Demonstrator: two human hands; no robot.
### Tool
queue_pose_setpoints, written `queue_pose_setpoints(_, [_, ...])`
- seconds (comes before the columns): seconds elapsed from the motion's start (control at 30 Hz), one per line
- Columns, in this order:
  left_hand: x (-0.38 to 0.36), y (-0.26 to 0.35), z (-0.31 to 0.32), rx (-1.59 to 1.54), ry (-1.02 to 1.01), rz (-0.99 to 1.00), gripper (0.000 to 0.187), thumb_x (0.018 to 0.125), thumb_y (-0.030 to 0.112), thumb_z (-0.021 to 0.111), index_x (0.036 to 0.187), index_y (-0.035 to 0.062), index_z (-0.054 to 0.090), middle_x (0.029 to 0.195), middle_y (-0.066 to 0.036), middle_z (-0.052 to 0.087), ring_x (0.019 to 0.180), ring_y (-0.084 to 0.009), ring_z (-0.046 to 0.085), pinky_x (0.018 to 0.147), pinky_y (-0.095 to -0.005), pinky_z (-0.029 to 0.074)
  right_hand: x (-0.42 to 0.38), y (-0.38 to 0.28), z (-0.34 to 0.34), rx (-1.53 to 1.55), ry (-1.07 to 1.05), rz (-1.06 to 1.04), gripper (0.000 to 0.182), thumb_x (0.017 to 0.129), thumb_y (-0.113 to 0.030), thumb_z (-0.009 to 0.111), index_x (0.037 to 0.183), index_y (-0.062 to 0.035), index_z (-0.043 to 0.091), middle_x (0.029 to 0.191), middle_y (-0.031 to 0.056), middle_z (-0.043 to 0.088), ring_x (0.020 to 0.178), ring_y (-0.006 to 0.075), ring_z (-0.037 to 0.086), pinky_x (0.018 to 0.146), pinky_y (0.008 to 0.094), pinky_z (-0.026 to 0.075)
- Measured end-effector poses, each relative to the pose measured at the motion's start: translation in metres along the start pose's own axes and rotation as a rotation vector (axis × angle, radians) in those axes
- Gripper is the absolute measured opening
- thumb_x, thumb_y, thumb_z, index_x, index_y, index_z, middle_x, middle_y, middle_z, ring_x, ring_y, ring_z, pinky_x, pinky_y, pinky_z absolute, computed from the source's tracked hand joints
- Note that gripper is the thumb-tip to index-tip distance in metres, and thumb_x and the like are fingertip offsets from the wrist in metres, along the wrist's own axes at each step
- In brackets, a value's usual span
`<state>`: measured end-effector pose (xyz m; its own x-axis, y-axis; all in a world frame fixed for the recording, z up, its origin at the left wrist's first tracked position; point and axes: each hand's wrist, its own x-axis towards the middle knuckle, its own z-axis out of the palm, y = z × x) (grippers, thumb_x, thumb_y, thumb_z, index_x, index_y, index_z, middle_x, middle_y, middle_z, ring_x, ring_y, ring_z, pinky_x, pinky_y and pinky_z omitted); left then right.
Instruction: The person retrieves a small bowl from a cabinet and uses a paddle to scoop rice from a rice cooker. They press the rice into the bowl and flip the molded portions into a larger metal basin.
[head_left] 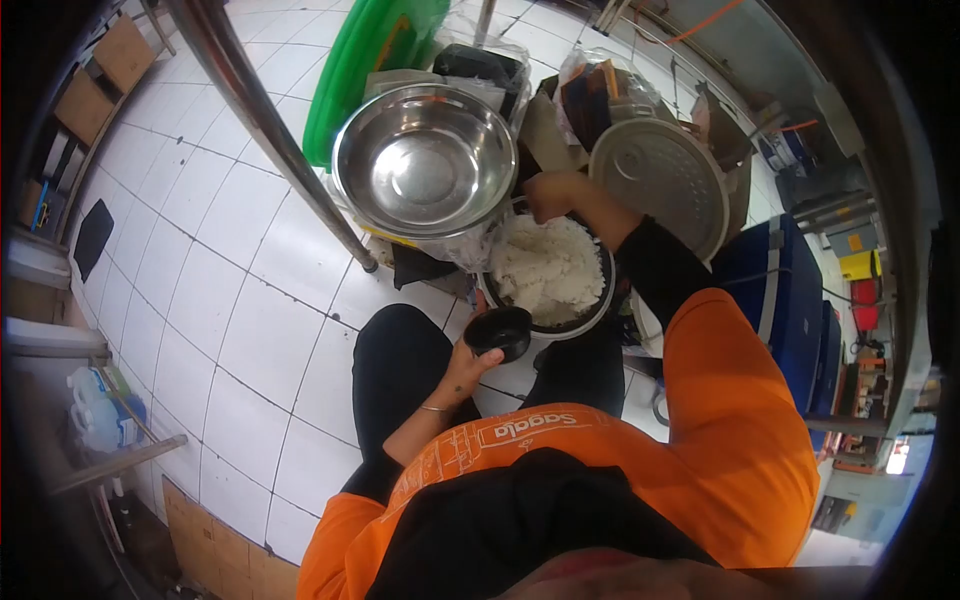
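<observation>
My left hand [468,365] grips a small black bowl [503,334] close to the near rim of a round pot. White rice [552,268] is heaped inside that pot [606,300], which stands in front of my knees. My right hand [556,194] is over the pot's far edge with its fingers curled closed. Whatever it may hold is hidden from this angle. A wide, shiny steel basin [425,160] sits just left of the pot, with nothing in it. To the right of my right hand lies a round greyish lid [662,185].
A green plastic piece [345,85] stands behind the basin. Plastic-wrapped goods [610,90] and cardboard crowd the far side. A metal table leg [270,130] slants down at the left. Blue boxes [775,280] stand at my right. White tiles [240,320] cover the floor.
</observation>
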<state>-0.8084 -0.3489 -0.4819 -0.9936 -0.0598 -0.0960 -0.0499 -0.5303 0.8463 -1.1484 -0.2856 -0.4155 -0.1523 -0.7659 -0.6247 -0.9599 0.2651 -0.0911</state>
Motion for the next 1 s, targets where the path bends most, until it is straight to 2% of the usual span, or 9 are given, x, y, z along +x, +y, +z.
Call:
queue_pose_setpoints(0.03, [-0.001,-0.002,-0.001,0.001,0.008,0.014,0.101,0.075,0.040,0.072,0.146,-0.0043,0.016,0.131,-0.015,0.048,0.122,-0.0225,0.047,0.105,-0.0332,0.033,-0.005,-0.016,0.007,-0.200,0.161,-0.073,0.023,0.071,-0.022,0.064,0.081,-0.0011,0.070,0.077,0.0160,0.067,0.068,0.0267,0.067,0.059,0.0399,0.052])
queue_pose_setpoints(0.07, [-0.002,-0.003,-0.004,0.039,0.004,0.002,0.101,0.075,0.041,0.072,0.146,-0.0041,0.016,0.131,-0.015,0.048,0.122,-0.0223,0.047,0.105,-0.0335,0.033,-0.017,-0.029,0.015,-0.186,0.164,-0.063,0.023,0.071,-0.022,0.064,0.081,-0.0011,0.070,0.077,0.0160,0.067,0.068,0.0267,0.067,0.059,0.0399,0.052])
queue_pose_setpoints(0.13, [0.000,-0.007,-0.008,0.047,-0.006,0.036,0.101,0.075,0.041,0.072,0.146,-0.0041,0.016,0.131,-0.015,0.048,0.122,-0.0222,0.047,0.105,-0.0336,0.033,-0.058,-0.072,0.004,-0.030,0.278,0.146,0.020,0.074,-0.017,0.060,0.083,-0.0032,0.070,0.084,0.0157,0.068,0.080,0.0295,0.067,0.066,0.0425,0.053])
queue_pose_setpoints(0.27, [-0.004,0.000,-0.005,0.054,-0.013,0.067,0.096,0.076,0.040,0.071,0.144,-0.0037,0.022,0.131,-0.015,0.048,0.122,-0.0219,0.047,0.106,-0.0336,0.032,-0.083,-0.125,0.041,-0.133,0.282,0.232,0.017,0.076,-0.014,0.058,0.082,-0.0045,0.070,0.083,0.0137,0.069,0.080,0.0300,0.068,0.067,0.0415,0.053])
queue_pose_setpoints(0.43, [-0.004,-0.003,-0.007,0.011,-0.050,0.074,0.089,0.077,0.041,0.070,0.142,-0.0027,0.028,0.130,-0.014,0.049,0.122,-0.0216,0.047,0.106,-0.0334,0.031,-0.130,-0.161,0.025,-0.059,0.163,0.178,0.017,0.075,-0.014,0.057,0.081,-0.0057,0.070,0.082,0.0147,0.068,0.078,0.0322,0.068,0.065,0.0433,0.053])
queue_pose_setpoints(0.6, [-0.005,0.004,-0.005,0.042,-0.042,0.090,0.089,0.078,0.042,0.068,0.143,-0.0019,0.027,0.130,-0.013,0.049,0.122,-0.0212,0.047,0.106,-0.0330,0.031,-0.160,-0.121,-0.011,0.037,0.251,0.421,0.024,0.073,-0.021,0.058,0.082,-0.0015,0.069,0.081,0.0175,0.067,0.079,0.0350,0.066,0.070,0.0465,0.052])
queue_pose_setpoints(0.8, [-0.002,0.002,-0.009,0.041,-0.046,0.074,0.098,0.078,0.042,0.069,0.148,-0.0013,0.015,0.131,-0.015,0.048,0.122,-0.0217,0.046,0.105,-0.0328,0.032,-0.118,-0.065,0.003,-0.007,0.368,0.466,0.021,0.072,-0.018,0.059,0.081,-0.0024,0.069,0.079,0.0185,0.066,0.076,0.0359,0.065,0.068,0.0467,0.052])
queue_pose_setpoints(0.93, [-0.003,0.009,-0.002,-0.005,-0.042,0.057,0.099,0.078,0.042,0.069,0.147,-0.0023,0.015,0.132,-0.015,0.047,0.122,-0.0215,0.046,0.105,-0.0327,0.032,-0.081,-0.034,-0.007,-0.041,0.280,0.314,0.020,0.073,-0.020,0.057,0.074,-0.0044,0.069,0.071,0.0173,0.065,0.069,0.0361,0.064,0.066,0.0469,0.051])
queue_pose_setpoints(1.0, [-0.004,-0.002,-0.008,-0.021,-0.039,0.004,0.095,0.077,0.042,0.071,0.144,-0.0032,0.021,0.131,-0.015,0.048,0.122,-0.0211,0.047,0.104,-0.0325,0.033,-0.056,-0.014,-0.009,0.075,0.064,0.163,0.019,0.070,-0.019,0.059,0.070,-0.0033,0.068,0.071,0.0189,0.065,0.070,0.0368,0.064,0.065,0.0465,0.051])
